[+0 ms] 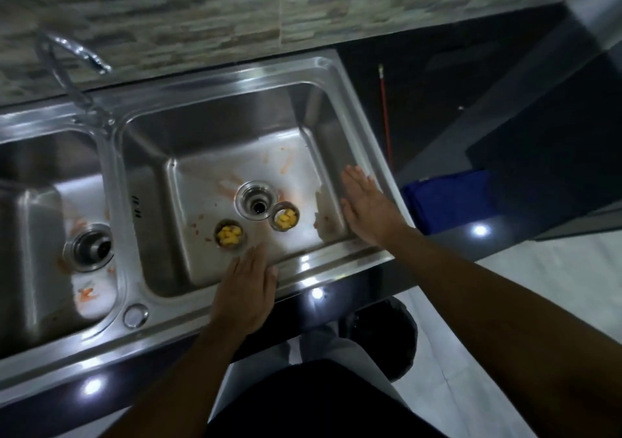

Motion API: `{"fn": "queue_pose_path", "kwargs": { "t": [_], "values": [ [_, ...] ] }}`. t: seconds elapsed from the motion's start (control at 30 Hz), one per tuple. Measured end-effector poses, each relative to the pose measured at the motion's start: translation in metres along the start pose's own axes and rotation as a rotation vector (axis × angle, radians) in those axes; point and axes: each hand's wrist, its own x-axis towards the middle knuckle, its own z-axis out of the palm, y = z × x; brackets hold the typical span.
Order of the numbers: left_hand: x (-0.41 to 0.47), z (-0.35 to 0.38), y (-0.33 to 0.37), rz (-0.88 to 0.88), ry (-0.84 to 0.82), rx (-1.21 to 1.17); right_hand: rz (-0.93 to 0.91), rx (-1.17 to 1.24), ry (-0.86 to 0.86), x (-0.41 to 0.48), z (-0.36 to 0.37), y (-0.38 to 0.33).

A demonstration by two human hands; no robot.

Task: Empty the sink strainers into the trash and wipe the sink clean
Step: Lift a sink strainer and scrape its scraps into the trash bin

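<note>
Head view, near to far. At 6 o'clock, a dark round trash bin (pixel 387 336) on the floor under the counter edge, partly hidden by the legs. Above that, left hand (pixel 247 289) flat over the front rim of the double sink (pixel 336 262), fingers straight and together, holding nothing, tips just short of the nearer strainer (pixel 230 236). At 3 o'clock of the right basin, right hand (pixel 365 208) open and flat against the side wall, fingers extended and close together, likewise empty. Two small metal strainer cups loose on the basin floor, both upright, both filled with yellow food bits: the near one at 7 o'clock of the open drain (pixel 257 204), the second strainer (pixel 285 219) touching the drain ring at 4 o'clock.

Probably light and rigid, wet and slick; best pinched across the rim from above and kept level, since loose contents would spill if tipped early. Orange smears (pixel 287 163) on the floor beyond the drain, more in the left basin (pixel 50 222). Farther off, blue cloth (pixel 447 198) on the dark counter at 3 o'clock, faucet (pixel 72 67) at 10 o'clock.
</note>
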Motion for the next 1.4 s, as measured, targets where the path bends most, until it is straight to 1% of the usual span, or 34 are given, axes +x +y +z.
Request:
{"fn": "queue_pose_path", "kwargs": {
  "t": [0.07,0.17,0.27,0.37,0.43,0.53,0.67,0.73,0.83,0.97,1.03,1.17,1.23,1.4],
  "values": [
    [0.005,0.011,0.015,0.020,-0.013,0.057,0.008,0.005,0.056,-0.015,-0.010,0.021],
    [0.020,0.022,0.034,0.066,-0.037,0.066,0.063,0.020,0.108,-0.040,-0.021,0.057],
    [0.032,0.034,0.060,0.110,-0.063,0.097,0.112,-0.026,0.162,-0.064,-0.023,0.092],
    [0.040,0.048,0.088,0.103,-0.059,0.114,0.173,-0.076,0.116,-0.079,-0.021,0.119],
    [0.045,0.055,0.103,0.096,-0.054,0.117,0.180,-0.097,0.084,-0.082,-0.019,0.127],
    [0.053,0.061,0.115,0.103,-0.071,0.119,0.193,-0.144,0.112,-0.078,-0.015,0.125],
    [0.057,0.065,0.115,0.097,-0.082,0.124,0.292,-0.111,0.229,-0.056,-0.016,0.111],
    [0.058,0.065,0.113,0.081,-0.080,0.109,0.266,-0.119,0.282,-0.038,-0.021,0.106],
    [0.061,0.068,0.110,0.053,-0.077,0.089,0.193,-0.067,0.309,0.001,-0.029,0.099],
    [0.061,0.071,0.105,0.036,-0.096,0.081,0.180,0.022,0.368,0.059,-0.045,0.088],
    [0.060,0.071,0.104,0.040,-0.087,0.080,0.224,0.037,0.380,0.085,-0.055,0.083],
    [0.059,0.066,0.109,0.060,-0.034,0.089,0.462,0.165,0.322,0.126,-0.073,0.076],
    [0.059,0.065,0.110,0.061,-0.048,0.079,0.544,0.184,0.292,0.136,-0.077,0.074],
    [0.059,0.066,0.110,0.072,-0.054,0.070,0.599,0.314,0.292,0.136,-0.076,0.075]
  ]
}}
